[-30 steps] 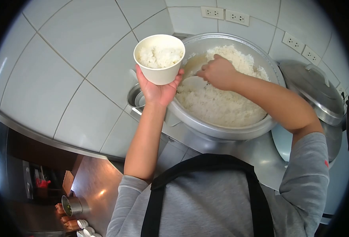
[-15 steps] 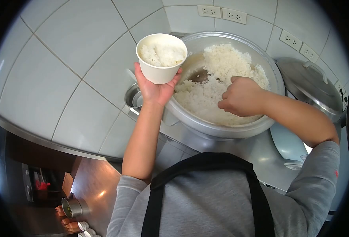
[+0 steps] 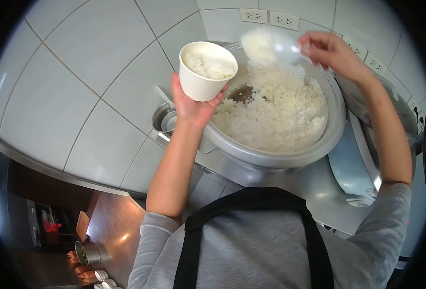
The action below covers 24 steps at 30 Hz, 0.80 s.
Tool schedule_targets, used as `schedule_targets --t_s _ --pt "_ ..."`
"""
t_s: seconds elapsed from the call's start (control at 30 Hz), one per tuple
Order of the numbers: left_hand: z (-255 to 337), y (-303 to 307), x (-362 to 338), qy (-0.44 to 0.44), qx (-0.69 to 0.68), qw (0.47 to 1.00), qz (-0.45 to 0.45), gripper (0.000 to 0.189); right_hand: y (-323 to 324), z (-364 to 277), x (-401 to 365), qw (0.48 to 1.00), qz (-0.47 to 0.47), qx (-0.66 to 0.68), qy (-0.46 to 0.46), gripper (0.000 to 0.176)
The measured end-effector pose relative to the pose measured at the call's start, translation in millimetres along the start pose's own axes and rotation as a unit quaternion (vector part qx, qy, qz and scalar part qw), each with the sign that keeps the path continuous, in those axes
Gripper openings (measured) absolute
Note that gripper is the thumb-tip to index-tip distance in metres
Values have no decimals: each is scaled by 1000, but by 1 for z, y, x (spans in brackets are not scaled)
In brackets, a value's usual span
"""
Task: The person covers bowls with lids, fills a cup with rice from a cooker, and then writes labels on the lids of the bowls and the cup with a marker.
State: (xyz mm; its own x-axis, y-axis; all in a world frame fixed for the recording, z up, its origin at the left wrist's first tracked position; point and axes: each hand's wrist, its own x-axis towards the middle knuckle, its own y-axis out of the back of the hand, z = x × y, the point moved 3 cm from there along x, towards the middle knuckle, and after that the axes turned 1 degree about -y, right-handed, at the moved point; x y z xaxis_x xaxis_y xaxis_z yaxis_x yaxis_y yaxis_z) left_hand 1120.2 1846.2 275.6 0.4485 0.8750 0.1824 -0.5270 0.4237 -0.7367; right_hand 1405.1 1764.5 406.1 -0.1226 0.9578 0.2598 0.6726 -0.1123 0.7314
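My left hand (image 3: 193,107) is wrapped round the lower part of a white paper bowl (image 3: 202,87), which is filled with rice (image 3: 208,65) nearly to the rim. To the right stands a big round metal pot (image 3: 251,156) with a heap of cooked rice (image 3: 280,120) inside, and part of its bottom shows bare. Above its far edge, my right hand (image 3: 331,50) grips a see-through rice scoop (image 3: 285,48) by its near end. A clump of rice (image 3: 259,45) lies on the scoop's far end, smeared by motion.
Left of the pot sits a small steel container (image 3: 165,119) with a pale handle (image 3: 164,95) sticking out. A metal lid (image 3: 401,106) and a light blue appliance (image 3: 350,168) stand on the right. Wall sockets (image 3: 283,20) line the tiles.
My right hand has risen from low over the rice to the pot's far right side, lifting the scoop with rice on it. The bowl has shifted slightly right and tilted.
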Motion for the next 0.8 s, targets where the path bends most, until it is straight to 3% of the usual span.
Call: schedule_targets --t_s 0.1,0.2,0.3,0.4,0.5,0.6,0.73,0.8 --pt "-8 -19 -3 4 -11 999 32 69 -13 -26 17 978 137 -24 154 16" --pt "-14 -21 0 12 -46 999 8 68 -47 -41 27 877 260 -215 342 18" --pt "-14 -24 -2 8 -77 997 2 67 -67 -52 23 906 177 -265 279 21" --pt "-10 -24 -5 14 -96 995 0 67 -46 -69 23 902 243 -208 290 19" --pt "-10 -20 -7 7 -112 994 -6 67 -45 -69 29 902 194 -198 331 17" --pt "-9 -17 -7 11 -90 996 -18 67 -70 -72 21 910 117 -248 310 15" --pt "-3 -17 -11 -22 -106 994 -30 66 -48 -97 17 917 157 -187 316 15" --pt "4 -18 -12 -31 -92 995 -25 66 -64 -97 17 905 134 -209 345 14"
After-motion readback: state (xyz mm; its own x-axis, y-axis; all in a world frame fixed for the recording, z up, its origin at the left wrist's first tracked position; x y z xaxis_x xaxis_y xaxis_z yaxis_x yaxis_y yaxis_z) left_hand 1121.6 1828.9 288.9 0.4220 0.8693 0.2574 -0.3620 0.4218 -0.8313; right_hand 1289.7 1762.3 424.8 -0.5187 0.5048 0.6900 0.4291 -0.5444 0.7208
